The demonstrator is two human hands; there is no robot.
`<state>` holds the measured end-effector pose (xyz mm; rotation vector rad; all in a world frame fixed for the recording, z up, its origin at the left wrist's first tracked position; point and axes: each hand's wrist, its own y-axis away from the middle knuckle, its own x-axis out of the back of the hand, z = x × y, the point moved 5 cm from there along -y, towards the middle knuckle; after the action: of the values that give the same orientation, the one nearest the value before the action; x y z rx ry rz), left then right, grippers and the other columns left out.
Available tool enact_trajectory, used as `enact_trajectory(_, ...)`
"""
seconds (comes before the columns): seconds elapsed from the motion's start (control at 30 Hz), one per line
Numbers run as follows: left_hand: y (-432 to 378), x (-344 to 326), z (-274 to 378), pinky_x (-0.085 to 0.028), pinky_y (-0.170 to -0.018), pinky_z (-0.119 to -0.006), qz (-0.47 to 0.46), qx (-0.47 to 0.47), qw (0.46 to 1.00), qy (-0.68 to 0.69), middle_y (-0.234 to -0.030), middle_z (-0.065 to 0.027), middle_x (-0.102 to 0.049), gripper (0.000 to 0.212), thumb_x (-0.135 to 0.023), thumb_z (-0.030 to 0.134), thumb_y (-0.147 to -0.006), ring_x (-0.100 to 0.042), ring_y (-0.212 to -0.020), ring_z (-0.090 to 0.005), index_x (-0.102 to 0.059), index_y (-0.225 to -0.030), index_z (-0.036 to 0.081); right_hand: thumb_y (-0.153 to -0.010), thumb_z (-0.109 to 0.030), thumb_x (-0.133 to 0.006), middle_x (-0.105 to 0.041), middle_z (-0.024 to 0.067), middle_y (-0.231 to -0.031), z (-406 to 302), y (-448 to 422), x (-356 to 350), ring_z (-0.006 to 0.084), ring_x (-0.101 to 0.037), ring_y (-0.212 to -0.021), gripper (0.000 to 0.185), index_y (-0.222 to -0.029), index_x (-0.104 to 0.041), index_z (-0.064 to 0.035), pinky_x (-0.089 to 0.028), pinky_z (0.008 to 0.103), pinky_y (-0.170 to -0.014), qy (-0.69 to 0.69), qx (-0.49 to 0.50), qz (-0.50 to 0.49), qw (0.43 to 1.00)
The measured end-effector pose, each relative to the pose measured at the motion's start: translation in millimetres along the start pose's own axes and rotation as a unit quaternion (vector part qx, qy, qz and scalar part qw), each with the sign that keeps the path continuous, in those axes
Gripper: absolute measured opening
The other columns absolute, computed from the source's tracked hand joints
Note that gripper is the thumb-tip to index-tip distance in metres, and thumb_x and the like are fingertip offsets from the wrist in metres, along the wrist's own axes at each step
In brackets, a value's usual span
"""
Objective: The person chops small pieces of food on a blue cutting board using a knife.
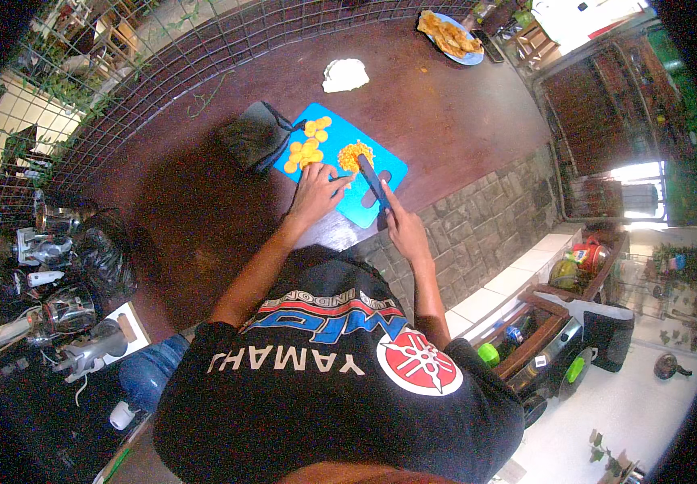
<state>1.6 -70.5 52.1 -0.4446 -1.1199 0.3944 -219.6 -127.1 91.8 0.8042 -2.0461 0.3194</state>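
A blue cutting board [354, 209] with two dark handle holes lies on the brown table. Round orange slices [310, 147], which look like carrot, are spread over its left part. Finely chopped orange bits [353, 156] form a small heap near the middle. My right hand [406, 228] grips a dark-bladed knife [371, 176], index finger along its back, and the blade tip touches the heap. Beside the slices, my left hand [318, 192] rests on the board's near edge, fingers bent and the fingertips by the lowest slices. Whether it pinches a small piece is too small to tell.
A dark cloth or bag [258, 136] touches the board's left edge. Something white [346, 75] lies beyond the board. Fried food [445, 35] sits on a light blue plate [473, 58] at the far right. Wire mesh [203, 42] borders the table's far side. A blue water jug [152, 369] stands lower left.
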Motion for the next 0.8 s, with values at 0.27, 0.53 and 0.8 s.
enact_trajectory(0.27,6,5,-6,-0.043,-0.088,-0.045,0.05,0.054,0.997,-0.023,-0.096,-0.0025,-0.059,0.017,-0.08,0.032,-0.083,-0.054,-0.102,-0.0258,-0.079,-0.092,0.018,-0.097,-0.008,-0.058,-0.07,0.0289,-0.095,-10,9,-8,0.0492,-0.068,-0.083,0.078,-0.163,-0.029,-0.0374,-0.053,0.0581,-0.073,0.024,-0.013,-0.011,1.0)
enact_trajectory(0.53,5,10,-9,-0.044,-0.088,-0.044,0.073,0.07,0.994,-0.034,-0.096,-0.0026,-0.061,0.019,-0.081,0.032,-0.083,-0.055,-0.101,-0.0255,-0.078,-0.093,0.016,-0.092,-0.006,-0.059,-0.071,0.0262,-0.09,-18,14,-24,0.0454,-0.071,-0.078,0.085,-0.164,-0.026,-0.0372,-0.056,0.057,-0.07,0.029,0.049,0.016,0.998)
enact_trajectory(0.8,6,10,-6,-0.044,-0.089,-0.043,0.066,0.021,0.997,-0.03,-0.094,-0.0003,-0.066,0.014,-0.079,0.025,-0.084,-0.058,-0.101,-0.0235,-0.078,-0.093,0.015,-0.091,0.003,-0.059,-0.068,0.03,-0.099,-21,11,-27,0.0498,-0.066,-0.091,0.086,-0.163,-0.031,-0.0338,-0.049,0.059,-0.079,0.031,0.003,-0.051,0.998)
